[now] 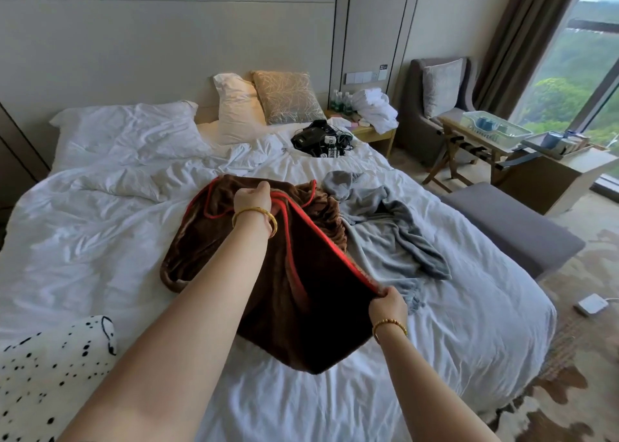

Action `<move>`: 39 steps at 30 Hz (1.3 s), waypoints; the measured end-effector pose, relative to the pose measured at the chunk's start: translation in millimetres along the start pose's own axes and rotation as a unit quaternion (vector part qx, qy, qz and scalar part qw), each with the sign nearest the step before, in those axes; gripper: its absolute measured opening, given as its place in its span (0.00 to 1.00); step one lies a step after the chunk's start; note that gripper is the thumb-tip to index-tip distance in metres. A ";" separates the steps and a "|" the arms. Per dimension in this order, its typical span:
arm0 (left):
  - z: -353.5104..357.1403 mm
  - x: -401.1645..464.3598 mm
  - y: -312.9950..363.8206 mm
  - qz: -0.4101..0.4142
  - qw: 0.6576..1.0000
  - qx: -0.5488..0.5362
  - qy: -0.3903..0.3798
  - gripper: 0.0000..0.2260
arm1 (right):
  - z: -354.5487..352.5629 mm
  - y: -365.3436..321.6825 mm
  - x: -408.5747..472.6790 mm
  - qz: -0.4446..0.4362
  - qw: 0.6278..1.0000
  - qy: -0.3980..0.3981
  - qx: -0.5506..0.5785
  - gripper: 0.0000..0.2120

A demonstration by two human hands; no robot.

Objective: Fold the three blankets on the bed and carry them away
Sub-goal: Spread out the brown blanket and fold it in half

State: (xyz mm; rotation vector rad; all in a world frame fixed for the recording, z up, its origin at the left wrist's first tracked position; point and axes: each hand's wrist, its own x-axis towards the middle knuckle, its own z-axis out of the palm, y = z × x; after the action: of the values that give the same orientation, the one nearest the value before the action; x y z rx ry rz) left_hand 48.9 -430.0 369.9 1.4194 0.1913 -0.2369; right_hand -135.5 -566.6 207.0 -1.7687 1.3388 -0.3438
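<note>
The person's left hand point(253, 197) and right hand point(388, 302) each pinch the red edge of the soft brown blanket with red trim point(294, 274), held up over the white bed point(100, 240). Pulling the edge tight between them probably helps it fold straight. The crumpled grey blanket point(395, 227) lies just beside it, waiting. A white blanket with black spots point(50, 371) sits near the bed's corner.

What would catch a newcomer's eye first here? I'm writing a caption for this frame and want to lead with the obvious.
First, the brown blanket with red edging at the middle of the white bed, stretched between the left hand farther up and the right hand nearer. Next, a crumpled grey blanket lies just right of it, and a white black-spotted blanket sits at the near left corner.
</note>
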 end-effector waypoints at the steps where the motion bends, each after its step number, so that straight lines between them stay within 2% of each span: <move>1: 2.7 0.8 -0.7 0.009 1.000 0.015 0.003 0.10 | -2.9 4.8 1.5 0.038 0.999 0.006 0.025 0.11; 4: 14.9 -1.1 2.4 0.036 0.997 0.070 0.016 0.11 | -11.5 21.0 4.8 0.183 0.966 0.052 0.175 0.13; 7: 34.8 -6.3 6.5 0.045 0.995 0.088 0.014 0.09 | -21.0 30.3 2.5 0.294 0.881 0.083 0.361 0.15; 10: 55.3 -16.5 14.6 0.061 0.992 0.110 0.017 0.06 | -28.4 33.8 8.0 0.293 0.866 0.006 0.405 0.16; 12: 63.6 -18.6 24.2 0.087 0.988 0.127 0.028 0.12 | -37.7 31.3 11.0 0.242 0.873 -0.037 0.421 0.14; 15: 68.2 -14.8 34.0 0.110 0.981 0.147 0.057 0.17 | -53.8 33.4 21.1 0.146 0.933 -0.043 0.327 0.06; 18: 69.6 -11.6 31.9 0.103 0.979 0.156 0.082 0.18 | -64.5 40.9 31.4 0.075 0.976 -0.013 0.206 0.08; 21: 72.5 -17.4 20.6 0.088 0.980 0.145 0.105 0.17 | -79.0 52.7 35.0 0.046 0.997 0.010 0.060 0.10; 23: 75.8 -24.4 12.8 0.085 0.980 0.131 0.124 0.16 | -93.6 67.4 33.1 0.075 0.992 -0.067 -0.074 0.11; 25: 78.9 -32.9 6.3 0.078 0.981 0.118 0.135 0.15 | -107.1 86.5 25.9 0.168 0.947 -0.216 -0.167 0.06; 26: 80.2 -37.1 3.3 0.074 0.981 0.116 0.137 0.16 | -112.0 95.8 22.7 0.220 0.923 -0.266 -0.172 0.10; 28: 82.8 -45.4 -4.8 0.068 0.980 0.129 0.133 0.17 | -120.2 109.1 18.4 0.287 0.911 -0.282 -0.092 0.15; 29: 83.4 -50.6 -8.4 0.061 0.980 0.141 0.127 0.17 | -123.3 115.1 19.6 0.325 0.913 -0.249 0.003 0.14; 30: 84.0 -55.6 -12.7 0.053 0.979 0.157 0.120 0.18 | -124.7 122.0 22.5 0.376 0.897 -0.188 0.139 0.13; 32: 82.8 -63.8 -21.3 0.030 0.974 0.198 0.105 0.19 | -128.4 126.1 27.6 0.435 0.819 -0.077 0.367 0.17; 33: 80.3 -67.8 -24.9 0.019 0.972 0.211 0.101 0.20 | -131.3 126.9 29.5 0.433 0.790 -0.049 0.432 0.18; 35: 71.8 -72.9 -32.9 -0.004 0.973 0.205 0.107 0.20 | -137.1 127.9 32.1 0.416 0.774 -0.038 0.476 0.19; 36: 65.8 -74.6 -37.1 -0.014 0.973 0.198 0.118 0.20 | -137.3 127.1 32.8 0.407 0.787 -0.045 0.461 0.19; 37: 58.5 -78.2 -40.8 -0.021 0.972 0.196 0.128 0.20 | -137.7 125.8 31.7 0.386 0.816 -0.057 0.427 0.20; 39: 41.3 -82.3 -47.6 -0.026 0.968 0.200 0.150 0.19 | -138.2 123.7 29.0 0.327 0.841 -0.101 0.418 0.19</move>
State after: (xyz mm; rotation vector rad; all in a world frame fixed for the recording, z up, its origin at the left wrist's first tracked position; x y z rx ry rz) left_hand -43.8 -473.2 352.8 1.8522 0.4491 -0.1031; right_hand -295.4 -662.6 185.7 -0.5530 1.2686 -0.2770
